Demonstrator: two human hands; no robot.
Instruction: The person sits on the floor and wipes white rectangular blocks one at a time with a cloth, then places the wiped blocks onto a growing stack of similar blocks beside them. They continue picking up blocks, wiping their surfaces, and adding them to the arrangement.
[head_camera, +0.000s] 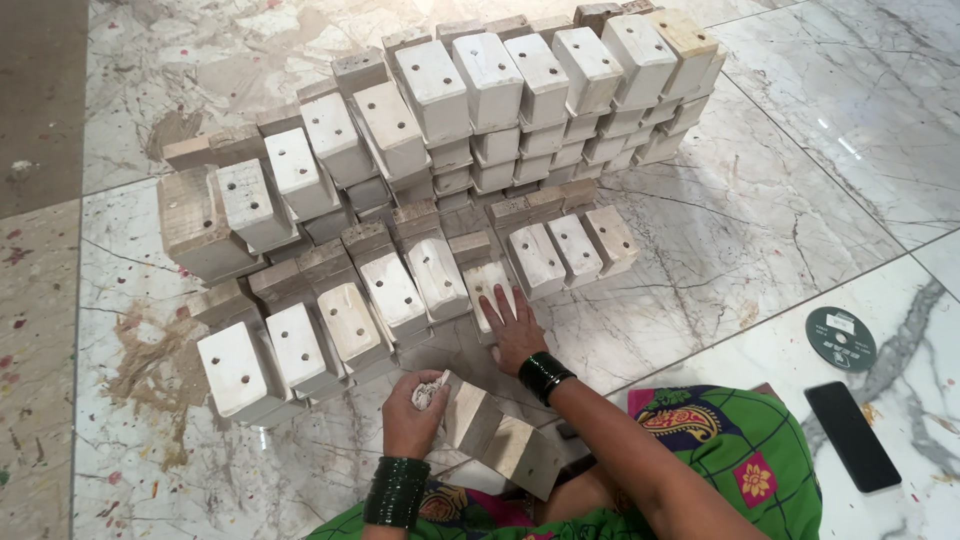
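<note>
The left hand (412, 412) clutched a crumpled rag (430, 390) against a wooden block (500, 436); the right hand (514, 330) lay flat, fingers spread, on a white block (487, 288).

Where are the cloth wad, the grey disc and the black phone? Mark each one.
cloth wad (430, 390), head view, on the crumpled white part showing in the left hand's grip.
grey disc (841, 339), head view, on its flat face.
black phone (852, 436), head view, on its dark screen.

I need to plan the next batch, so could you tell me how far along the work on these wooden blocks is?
Done: many white-coated blocks stand stacked in rows. In hand: the left hand presses a crumpled rag against a bare wooden block, while the right hand rests on a white block. Left: the bare block, and maybe others.
</note>
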